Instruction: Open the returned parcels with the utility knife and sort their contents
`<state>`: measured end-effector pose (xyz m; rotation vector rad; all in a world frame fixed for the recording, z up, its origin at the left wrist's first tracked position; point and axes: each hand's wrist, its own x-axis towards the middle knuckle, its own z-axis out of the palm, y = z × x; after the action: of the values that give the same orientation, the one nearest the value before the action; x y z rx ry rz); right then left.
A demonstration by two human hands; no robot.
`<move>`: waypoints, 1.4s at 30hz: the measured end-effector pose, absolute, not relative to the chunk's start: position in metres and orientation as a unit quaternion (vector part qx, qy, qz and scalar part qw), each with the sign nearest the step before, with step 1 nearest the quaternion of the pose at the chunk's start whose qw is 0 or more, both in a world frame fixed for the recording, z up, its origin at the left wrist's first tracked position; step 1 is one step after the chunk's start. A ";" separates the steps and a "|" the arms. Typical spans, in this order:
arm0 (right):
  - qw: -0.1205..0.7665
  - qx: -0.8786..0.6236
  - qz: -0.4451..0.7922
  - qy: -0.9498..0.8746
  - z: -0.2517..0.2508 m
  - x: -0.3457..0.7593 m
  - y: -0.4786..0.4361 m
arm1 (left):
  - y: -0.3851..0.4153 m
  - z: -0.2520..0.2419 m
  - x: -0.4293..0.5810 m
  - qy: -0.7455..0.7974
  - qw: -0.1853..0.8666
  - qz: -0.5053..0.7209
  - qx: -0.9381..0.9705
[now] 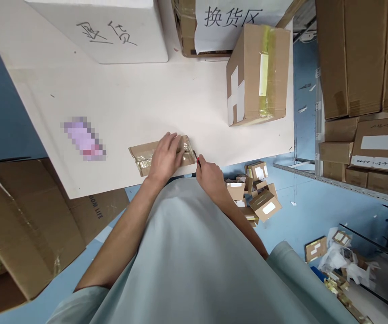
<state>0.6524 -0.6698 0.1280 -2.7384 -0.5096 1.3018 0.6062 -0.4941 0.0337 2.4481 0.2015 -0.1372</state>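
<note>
A flat brown taped parcel (143, 155) lies at the near edge of the white table. My left hand (165, 157) rests on top of it, fingers stretched forward and pressing it from above. Beside the parcel's right end, my right hand (211, 177) is closed around a small red-handled knife (198, 160). Its dark tip points at that end of the parcel; I cannot tell whether it touches. Most of the handle is hidden in my fist.
A taped carton (264, 74) stands at the table's right. A white box (129, 38) and a box with a paper sign (231, 27) stand behind. A pixelated purple object (83, 137) lies left. Cartons (264, 204) litter the floor; a shelf (366, 182) stands right.
</note>
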 end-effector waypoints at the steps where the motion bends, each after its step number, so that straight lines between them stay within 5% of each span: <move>1: 0.039 -0.891 0.421 -0.165 0.128 0.654 -0.668 | -0.492 0.032 0.612 0.067 0.320 -0.060 0.943; 15: 0.072 -0.900 0.407 -0.137 0.114 0.657 -0.641 | -0.489 0.039 0.633 -0.010 0.195 -0.121 0.973; 34: 0.066 -0.897 0.415 -0.135 0.105 0.659 -0.627 | -0.483 0.046 0.637 -0.039 0.165 -0.162 0.972; 42: 0.069 -0.892 0.419 -0.158 0.115 0.650 -0.664 | -0.476 0.050 0.628 0.022 0.239 -0.160 0.957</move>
<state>0.6501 -0.6638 0.1145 -2.6847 -0.4746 1.2602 0.6277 -0.4756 0.0496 2.6217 0.0608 -0.4392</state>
